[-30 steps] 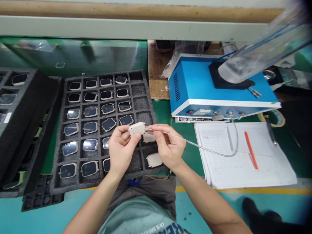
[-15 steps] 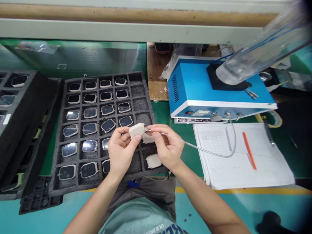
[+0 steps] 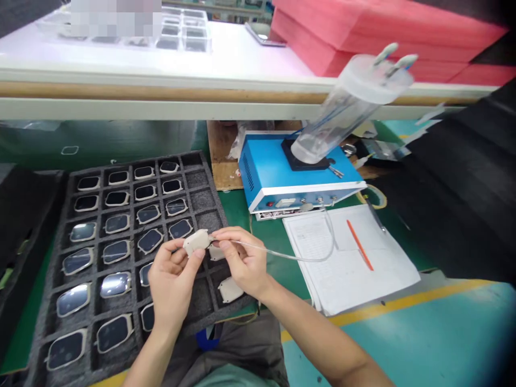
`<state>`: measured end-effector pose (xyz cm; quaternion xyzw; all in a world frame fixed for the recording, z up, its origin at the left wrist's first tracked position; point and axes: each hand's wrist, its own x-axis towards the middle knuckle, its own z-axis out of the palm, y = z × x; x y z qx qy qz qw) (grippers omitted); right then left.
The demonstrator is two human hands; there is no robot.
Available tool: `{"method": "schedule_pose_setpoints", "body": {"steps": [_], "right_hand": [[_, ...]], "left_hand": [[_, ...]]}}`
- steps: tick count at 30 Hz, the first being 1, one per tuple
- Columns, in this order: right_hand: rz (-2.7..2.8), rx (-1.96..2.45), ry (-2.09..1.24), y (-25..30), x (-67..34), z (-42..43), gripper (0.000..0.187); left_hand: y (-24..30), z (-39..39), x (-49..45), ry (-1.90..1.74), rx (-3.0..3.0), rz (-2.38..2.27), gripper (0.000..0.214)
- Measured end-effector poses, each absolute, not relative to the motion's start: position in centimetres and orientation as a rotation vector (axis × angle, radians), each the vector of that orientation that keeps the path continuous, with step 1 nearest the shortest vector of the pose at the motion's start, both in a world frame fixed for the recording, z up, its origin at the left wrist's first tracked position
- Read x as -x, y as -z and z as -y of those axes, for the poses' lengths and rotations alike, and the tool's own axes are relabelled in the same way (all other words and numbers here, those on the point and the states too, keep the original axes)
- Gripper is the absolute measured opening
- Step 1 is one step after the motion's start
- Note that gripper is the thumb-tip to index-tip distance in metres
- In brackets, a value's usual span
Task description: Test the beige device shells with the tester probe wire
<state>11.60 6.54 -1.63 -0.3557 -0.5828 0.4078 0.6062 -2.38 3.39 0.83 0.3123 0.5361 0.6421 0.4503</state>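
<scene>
left hand clamped on beige case, long axis pointing at right hand, which pinches clear tube at the case's near end.

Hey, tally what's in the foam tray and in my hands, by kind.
Dark-glass watch cases, face up in the grey foam tray: 22 in view
Beige plastic cases, back up in the tray: 2
Beige plastic case in the left hand: 1
Clear thin tube pinched by the right hand: 1
Total: 26
</scene>
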Motion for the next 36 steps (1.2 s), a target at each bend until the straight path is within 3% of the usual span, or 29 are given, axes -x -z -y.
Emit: {"method": "schedule_pose_setpoints", "body": {"steps": [36], "right_hand": [[1.344, 0.817, -0.944, 1.36, -11.32, -6.86, 0.015]], "left_hand": [[-1.16, -3.6, 2.42, -1.572, -0.755, -1.363, 0.044]]}}
